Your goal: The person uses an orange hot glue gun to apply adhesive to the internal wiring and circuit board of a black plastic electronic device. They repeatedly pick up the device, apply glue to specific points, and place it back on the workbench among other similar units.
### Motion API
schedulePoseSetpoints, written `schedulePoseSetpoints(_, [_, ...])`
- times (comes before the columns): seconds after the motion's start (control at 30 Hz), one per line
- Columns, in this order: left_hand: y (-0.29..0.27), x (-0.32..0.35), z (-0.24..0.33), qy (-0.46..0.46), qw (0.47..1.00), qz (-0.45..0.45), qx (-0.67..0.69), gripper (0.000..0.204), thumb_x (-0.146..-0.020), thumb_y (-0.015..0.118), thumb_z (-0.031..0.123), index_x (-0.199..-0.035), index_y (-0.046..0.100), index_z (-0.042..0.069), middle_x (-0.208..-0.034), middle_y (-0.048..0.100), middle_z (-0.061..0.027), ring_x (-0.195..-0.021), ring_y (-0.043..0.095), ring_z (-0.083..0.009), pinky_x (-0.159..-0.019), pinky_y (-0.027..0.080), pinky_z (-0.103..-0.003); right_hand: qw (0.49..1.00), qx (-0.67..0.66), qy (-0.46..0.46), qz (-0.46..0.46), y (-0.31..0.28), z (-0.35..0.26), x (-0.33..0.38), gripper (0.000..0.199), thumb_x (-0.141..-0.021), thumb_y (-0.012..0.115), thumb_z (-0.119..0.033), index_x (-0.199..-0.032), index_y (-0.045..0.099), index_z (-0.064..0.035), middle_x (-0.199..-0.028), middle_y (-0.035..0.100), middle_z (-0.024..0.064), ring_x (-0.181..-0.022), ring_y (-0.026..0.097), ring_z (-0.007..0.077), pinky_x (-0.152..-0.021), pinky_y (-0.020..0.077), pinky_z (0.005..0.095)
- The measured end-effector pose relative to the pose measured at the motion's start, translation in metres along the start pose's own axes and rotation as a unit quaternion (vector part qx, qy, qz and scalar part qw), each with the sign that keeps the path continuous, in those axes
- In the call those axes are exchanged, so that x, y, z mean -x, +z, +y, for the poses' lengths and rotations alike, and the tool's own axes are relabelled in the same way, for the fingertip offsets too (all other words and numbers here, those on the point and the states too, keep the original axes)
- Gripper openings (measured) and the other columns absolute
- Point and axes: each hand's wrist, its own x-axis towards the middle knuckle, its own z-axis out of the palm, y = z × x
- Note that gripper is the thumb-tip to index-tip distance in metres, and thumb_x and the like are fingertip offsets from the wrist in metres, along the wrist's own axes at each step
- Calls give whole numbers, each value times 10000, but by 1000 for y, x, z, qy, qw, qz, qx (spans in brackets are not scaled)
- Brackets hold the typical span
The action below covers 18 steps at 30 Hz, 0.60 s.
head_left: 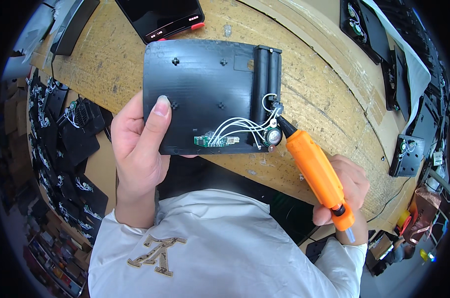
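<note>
My left hand [144,134] grips the left edge of a black plastic panel [205,84], thumb on its face. Low on the panel is a small green circuit board [210,141], from which white wires [240,122] arch to the right side. There a long black ridged housing [267,74] runs down the edge, with a round silver part [273,135] below it. My right hand [345,186] is wrapped round an orange hot glue gun [314,169] with a clear glue stick at its rear. The gun's black nozzle points at the wires' right ends; whether it touches cannot be made out.
A phone [160,17] on a red-tipped stand sits at the wooden table's [309,64] far side. More black panels with wires lie at left [83,129] and right [409,155]. A grey device [73,27] stands far left. A person [401,251] appears at lower right.
</note>
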Motion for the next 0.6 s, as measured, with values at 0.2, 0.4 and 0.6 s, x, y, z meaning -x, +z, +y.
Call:
schedulePoseSetpoints(0.2, [-5,-1,-5,8,1000,19,7,267,-979,452,122,-1110,537,-93,-843,655,-128,-593,631,-119,-455,515,-217,999,-42,26,12,1,5,-5,689,-717,709,-613,-896,632,48,-741,641,132,-660,659,299,-617,532,341])
schedulePoseSetpoints(0.4, [-7,-2,-2,-17,999,24,16,268,-975,454,115,-1092,540,-111,-860,657,-141,-596,632,-124,-472,522,-219,964,-167,194,72,6,7,14,712,-824,495,-673,-902,633,21,-745,658,114,-632,655,243,-594,525,309])
schedulePoseSetpoints(0.6, [-9,-2,-3,-6,999,15,48,288,-975,425,82,-1155,510,-126,-1015,644,-188,-809,662,-175,-675,554,-261,961,-161,222,29,0,6,9,782,-810,392,-767,-812,610,-15,-696,648,107,-612,667,224,-593,569,334])
